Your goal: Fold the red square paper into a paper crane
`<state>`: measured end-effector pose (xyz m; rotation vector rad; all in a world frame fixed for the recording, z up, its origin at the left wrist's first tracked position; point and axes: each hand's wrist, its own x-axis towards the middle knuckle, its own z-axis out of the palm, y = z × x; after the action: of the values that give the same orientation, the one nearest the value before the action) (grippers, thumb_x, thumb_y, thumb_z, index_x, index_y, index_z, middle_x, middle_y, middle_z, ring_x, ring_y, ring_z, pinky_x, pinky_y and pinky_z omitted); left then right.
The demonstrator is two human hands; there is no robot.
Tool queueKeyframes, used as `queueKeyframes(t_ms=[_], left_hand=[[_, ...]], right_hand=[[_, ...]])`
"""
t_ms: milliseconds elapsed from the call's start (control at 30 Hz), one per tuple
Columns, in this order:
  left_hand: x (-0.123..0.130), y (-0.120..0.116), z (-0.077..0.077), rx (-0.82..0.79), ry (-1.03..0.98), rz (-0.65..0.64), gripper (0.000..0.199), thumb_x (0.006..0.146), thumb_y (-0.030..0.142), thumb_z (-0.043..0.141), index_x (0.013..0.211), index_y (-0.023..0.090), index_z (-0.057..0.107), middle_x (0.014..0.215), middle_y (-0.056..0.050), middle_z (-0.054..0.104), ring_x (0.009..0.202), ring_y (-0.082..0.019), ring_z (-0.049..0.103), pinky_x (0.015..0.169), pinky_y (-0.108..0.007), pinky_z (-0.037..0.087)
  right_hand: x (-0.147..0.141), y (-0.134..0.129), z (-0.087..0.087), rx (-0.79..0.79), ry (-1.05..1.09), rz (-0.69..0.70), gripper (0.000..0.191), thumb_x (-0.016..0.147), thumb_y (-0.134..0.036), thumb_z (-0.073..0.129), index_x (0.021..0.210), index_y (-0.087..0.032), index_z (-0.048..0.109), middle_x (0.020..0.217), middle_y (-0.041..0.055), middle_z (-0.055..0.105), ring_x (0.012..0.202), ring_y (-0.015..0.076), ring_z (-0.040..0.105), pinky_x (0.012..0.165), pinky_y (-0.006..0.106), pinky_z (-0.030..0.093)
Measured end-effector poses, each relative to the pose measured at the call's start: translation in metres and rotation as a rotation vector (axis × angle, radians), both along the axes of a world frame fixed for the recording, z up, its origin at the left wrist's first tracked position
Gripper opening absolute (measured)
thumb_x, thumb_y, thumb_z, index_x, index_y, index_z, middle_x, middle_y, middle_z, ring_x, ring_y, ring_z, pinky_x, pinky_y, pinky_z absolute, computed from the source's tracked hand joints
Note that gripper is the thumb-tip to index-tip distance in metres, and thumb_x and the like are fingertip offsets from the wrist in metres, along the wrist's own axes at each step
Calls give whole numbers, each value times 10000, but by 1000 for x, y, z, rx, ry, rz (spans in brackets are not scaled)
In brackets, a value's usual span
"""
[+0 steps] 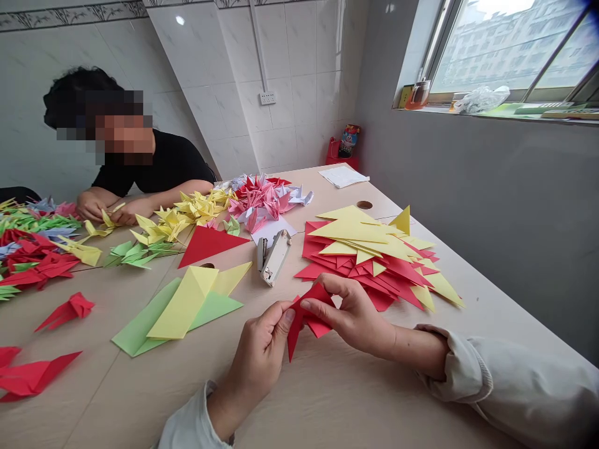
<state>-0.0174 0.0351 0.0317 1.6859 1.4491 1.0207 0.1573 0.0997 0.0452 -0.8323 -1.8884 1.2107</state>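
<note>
A red folded paper is held above the table, with a long point hanging down at its left. My left hand pinches its left side between thumb and fingers. From the right, my right hand grips the upper right part, thumb in front and fingers behind. Just behind my right hand lies a pile of red and yellow folded sheets. A stapler rests on the table beyond my left hand. Left of it are folded yellow and green papers, and a red triangle.
Finished-looking paper figures in yellow, pink and green cover the table's far left. Red folded pieces lie nearer. A person in black leans on the table, hands on yellow paper. White paper lies at the back.
</note>
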Motion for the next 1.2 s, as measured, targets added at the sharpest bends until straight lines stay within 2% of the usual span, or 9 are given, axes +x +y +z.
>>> queueKeyframes(t_ms=[233,400,567,700,800,900,1000,1100,1200], left_hand=[[1,2,-2,-72,-154,-44,326,954,375,439,1163,201,618,839,-25,676,709,-156,556,652,-227,438],[0,5,-11,-109,-284,-2,290,899,355,545,1093,173,660,818,-33,703,654,-141,591,642,-230,490],[-4,2,-13,171,-77,229,288,853,187,564,1122,201,665,813,-15,726,663,-134,644,597,-192,504],[-3,-2,-8,552,344,167,463,831,34,500,1229,236,624,749,1,726,582,-111,628,620,-188,499],[-3,-4,-5,768,503,68,535,835,-2,476,1298,248,573,807,-25,737,629,-135,642,674,-216,504],[-2,-5,-6,727,460,23,494,841,20,495,1263,251,608,824,-38,741,688,-164,660,707,-239,506],[-2,-2,-7,380,152,78,345,868,126,541,1168,234,673,909,-45,749,735,-170,673,684,-228,515],[-2,4,-8,-38,-350,101,217,878,272,592,1050,214,711,931,-41,742,803,-176,664,704,-234,524],[-3,10,-7,-261,-726,66,189,833,318,663,960,192,725,894,-39,735,819,-162,640,729,-234,518]], right_hand=[[0,2,-6,108,-12,-11,362,877,-420,588,638,-174,474,626,-21,460,588,104,390,542,232,341],[0,6,-10,443,-105,82,216,929,-344,526,816,-170,590,778,50,609,706,143,528,617,246,409],[1,15,-16,814,-306,-71,130,857,-260,556,926,-150,551,847,67,620,710,155,545,570,250,359],[3,18,-12,994,-446,-99,59,807,-218,521,772,-171,529,682,15,566,543,128,420,511,270,235],[4,16,-7,1035,-465,-103,83,794,-217,500,724,-176,512,636,4,536,509,120,352,515,283,190],[3,15,-6,989,-453,-65,157,796,-290,509,689,-176,497,607,-2,510,499,114,316,523,285,178],[4,15,-5,809,-409,22,216,816,-322,511,660,-175,485,594,-6,492,516,110,341,529,276,203],[6,19,-3,389,-255,209,295,912,-351,442,687,-170,505,641,1,512,574,112,421,560,249,298],[9,25,-2,-69,31,334,332,947,-421,436,768,-161,539,731,10,537,672,118,490,633,238,385]])
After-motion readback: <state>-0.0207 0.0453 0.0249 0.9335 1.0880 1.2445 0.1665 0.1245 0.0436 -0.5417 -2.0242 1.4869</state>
